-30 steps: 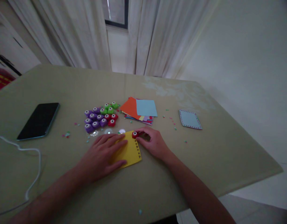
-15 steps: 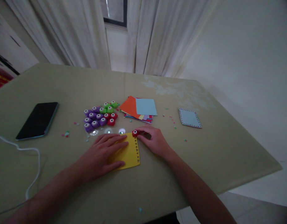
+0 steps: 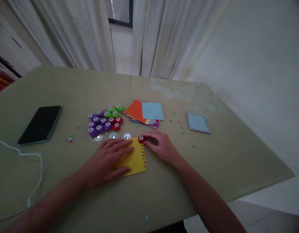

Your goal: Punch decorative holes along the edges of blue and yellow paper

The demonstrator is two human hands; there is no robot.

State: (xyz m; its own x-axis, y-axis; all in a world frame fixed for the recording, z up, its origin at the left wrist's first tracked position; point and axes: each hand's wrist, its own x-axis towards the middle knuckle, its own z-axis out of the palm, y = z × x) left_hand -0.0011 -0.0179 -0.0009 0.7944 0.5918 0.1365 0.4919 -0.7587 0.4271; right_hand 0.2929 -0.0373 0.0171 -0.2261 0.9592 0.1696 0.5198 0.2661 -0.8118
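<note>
A yellow paper sheet (image 3: 136,158) lies on the table with a row of small punched holes down its right edge. My left hand (image 3: 112,157) rests flat on it, fingers spread. Between the thumb and fingers of my right hand (image 3: 161,146) is a red craft hole punch (image 3: 141,139), set at the sheet's upper right corner. Just beyond the sheet stand several purple punches (image 3: 99,128), green punches (image 3: 111,109) and red punches (image 3: 116,127). Clear round caps (image 3: 112,136) lie between them and my left hand.
A stack of coloured paper, with a light blue sheet (image 3: 153,111) on top, lies behind my hands. A pale blue card with punched edges (image 3: 198,123) is at the right. At left are a black tablet (image 3: 40,124) and a white cable (image 3: 39,181). Paper bits (image 3: 70,138) are scattered about.
The yellow sheet has turned slightly, its lower right corner coming nearer to me. The red punch stays at the upper right corner in my right hand; my left hand stays on the sheet.
</note>
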